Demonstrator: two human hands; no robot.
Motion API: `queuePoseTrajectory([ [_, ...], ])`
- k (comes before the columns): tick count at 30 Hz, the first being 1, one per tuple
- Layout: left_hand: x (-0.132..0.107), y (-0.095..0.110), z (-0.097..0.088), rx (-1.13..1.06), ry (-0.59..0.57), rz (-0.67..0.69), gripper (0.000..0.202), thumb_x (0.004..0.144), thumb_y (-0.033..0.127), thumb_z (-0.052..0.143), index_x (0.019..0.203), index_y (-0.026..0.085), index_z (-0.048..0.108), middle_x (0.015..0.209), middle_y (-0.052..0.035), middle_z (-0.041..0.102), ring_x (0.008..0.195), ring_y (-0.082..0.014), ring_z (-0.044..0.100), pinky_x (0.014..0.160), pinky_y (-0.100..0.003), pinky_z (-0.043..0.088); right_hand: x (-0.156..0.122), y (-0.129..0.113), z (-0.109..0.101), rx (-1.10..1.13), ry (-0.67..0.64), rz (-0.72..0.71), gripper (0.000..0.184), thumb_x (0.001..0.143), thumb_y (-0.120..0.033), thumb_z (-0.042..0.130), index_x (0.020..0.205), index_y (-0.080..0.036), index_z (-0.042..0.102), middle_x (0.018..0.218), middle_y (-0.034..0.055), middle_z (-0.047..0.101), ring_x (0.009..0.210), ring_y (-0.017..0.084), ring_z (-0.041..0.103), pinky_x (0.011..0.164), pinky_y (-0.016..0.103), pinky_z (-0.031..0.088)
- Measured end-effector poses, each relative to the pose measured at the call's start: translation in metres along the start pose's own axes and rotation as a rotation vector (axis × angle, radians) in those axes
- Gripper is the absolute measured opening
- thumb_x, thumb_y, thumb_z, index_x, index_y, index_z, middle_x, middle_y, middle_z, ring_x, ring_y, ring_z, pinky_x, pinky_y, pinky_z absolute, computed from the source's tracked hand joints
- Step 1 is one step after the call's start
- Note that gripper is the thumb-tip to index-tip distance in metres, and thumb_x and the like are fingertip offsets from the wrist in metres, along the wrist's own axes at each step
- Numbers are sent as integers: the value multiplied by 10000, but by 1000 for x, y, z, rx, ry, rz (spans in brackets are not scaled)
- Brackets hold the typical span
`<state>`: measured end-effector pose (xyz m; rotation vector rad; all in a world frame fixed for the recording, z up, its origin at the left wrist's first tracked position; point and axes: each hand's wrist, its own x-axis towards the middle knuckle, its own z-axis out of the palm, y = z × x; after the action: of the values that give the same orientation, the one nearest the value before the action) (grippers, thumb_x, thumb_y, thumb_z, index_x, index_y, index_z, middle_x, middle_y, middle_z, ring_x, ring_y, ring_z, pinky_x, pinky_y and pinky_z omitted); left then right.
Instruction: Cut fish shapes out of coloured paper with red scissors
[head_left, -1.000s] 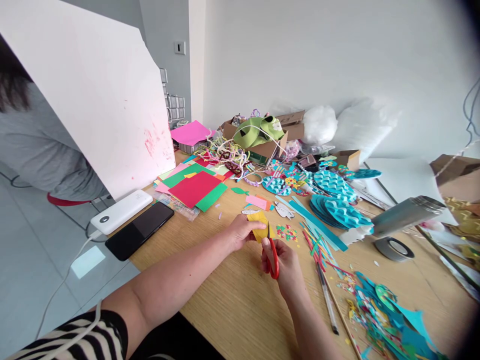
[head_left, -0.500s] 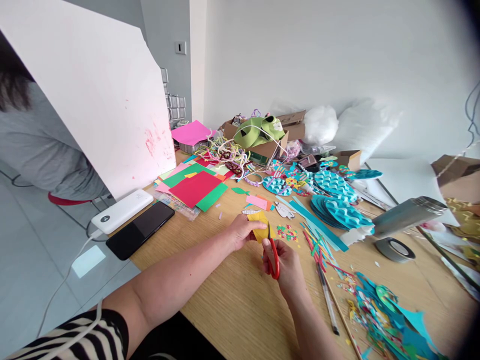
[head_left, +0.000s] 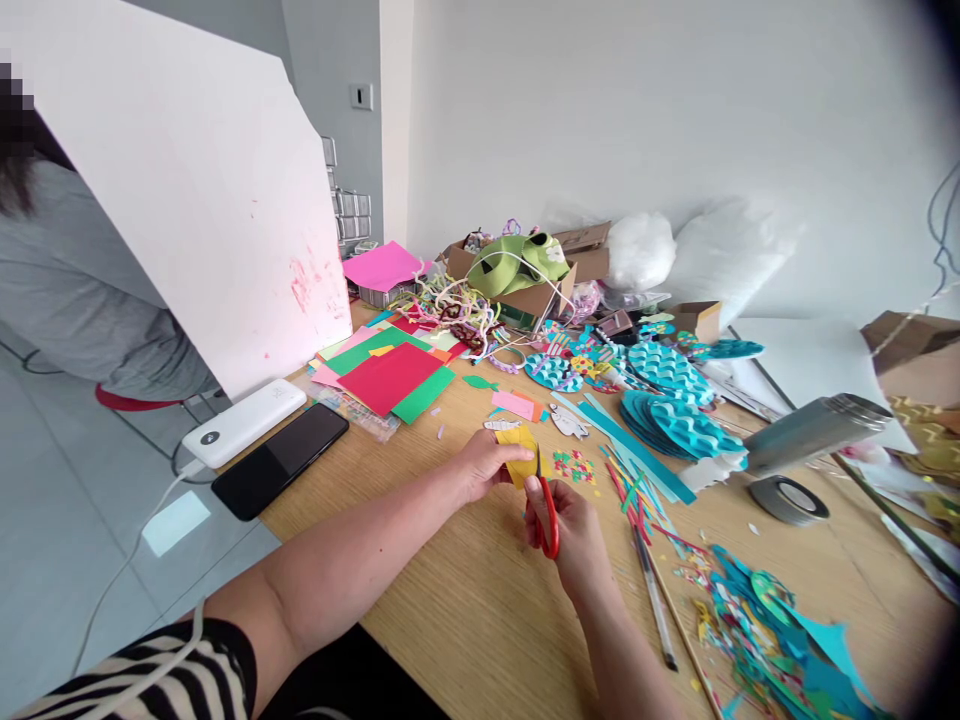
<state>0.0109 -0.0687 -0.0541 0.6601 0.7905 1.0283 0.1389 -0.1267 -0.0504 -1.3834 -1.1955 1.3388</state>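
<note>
Between the thumb and fingers of my left hand [head_left: 484, 467] is a piece of yellow paper [head_left: 517, 445], held just above the wooden table [head_left: 420, 600]. My right hand [head_left: 574, 525] is closed round the red handles of a pair of scissors [head_left: 551, 520]. The dark blades point away from me and lie against the right part of the paper. Just beyond my hands are a white fish cutout [head_left: 568, 421], a green fish cutout [head_left: 480, 383] and a pink paper piece [head_left: 514, 404]. Small coloured confetti bits [head_left: 574, 466] lie right of the yellow paper.
At left lie a black phone [head_left: 281, 460], a white power bank [head_left: 244, 422] and red paper [head_left: 395, 378]. Rightward are blue paper plates [head_left: 679, 425], a metal flask [head_left: 817, 435], a tape roll [head_left: 789, 499], a pen [head_left: 656, 600] and paper scraps [head_left: 780, 630]. Behind a white board [head_left: 187, 180] sits a person [head_left: 67, 270].
My hands, the scissors and the yellow paper keep nearly the same place. The person behind the board has shifted slightly.
</note>
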Motion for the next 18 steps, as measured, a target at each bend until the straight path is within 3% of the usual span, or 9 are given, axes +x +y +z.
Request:
queuePoseTrajectory([
  [18,0,-1,-1,23,-5,1,380,445,260,819,761,132,651,746,-16,649,657,-131,580,596,-254,425,0,-3,-2,-15,15,26,558,536,-670,786,601,-196,500,405,-39,550,302,93,468,326,188,307],
])
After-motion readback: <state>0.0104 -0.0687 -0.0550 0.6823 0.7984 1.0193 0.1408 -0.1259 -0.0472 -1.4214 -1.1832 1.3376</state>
